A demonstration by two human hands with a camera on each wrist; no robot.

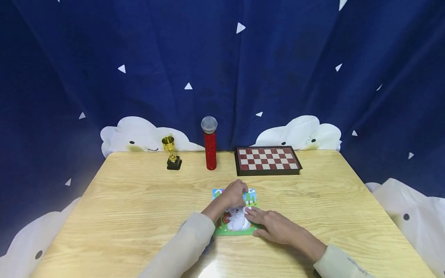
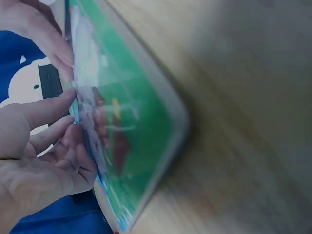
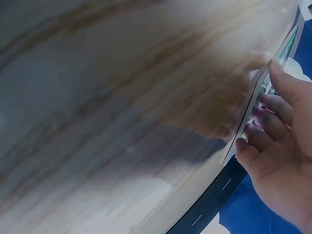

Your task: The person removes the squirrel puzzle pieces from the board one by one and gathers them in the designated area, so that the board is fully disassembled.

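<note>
A square picture board (image 1: 236,233) with a white cartoon animal on green grass lies near the front middle of the table. Over its upper part reaches my left hand (image 1: 233,194), fingers bent and fingertips against the picture; whether they pinch anything there I cannot tell. In the left wrist view, the board (image 2: 151,141) looks glossy, with a pale, rounded edge. My right hand (image 1: 272,226) rests on the board's right side with fingers stretched out. The right wrist view shows that thumb (image 3: 279,73) at the board's edge, fingertips on its face.
Behind the board, from left to right, stand a small gold trophy cup (image 1: 172,152) on a black base, a red microphone (image 1: 210,150) upright, and a red-and-white chessboard (image 1: 267,159) with a black frame. A blue curtain (image 1: 222,58) hangs behind the wooden table (image 1: 139,200).
</note>
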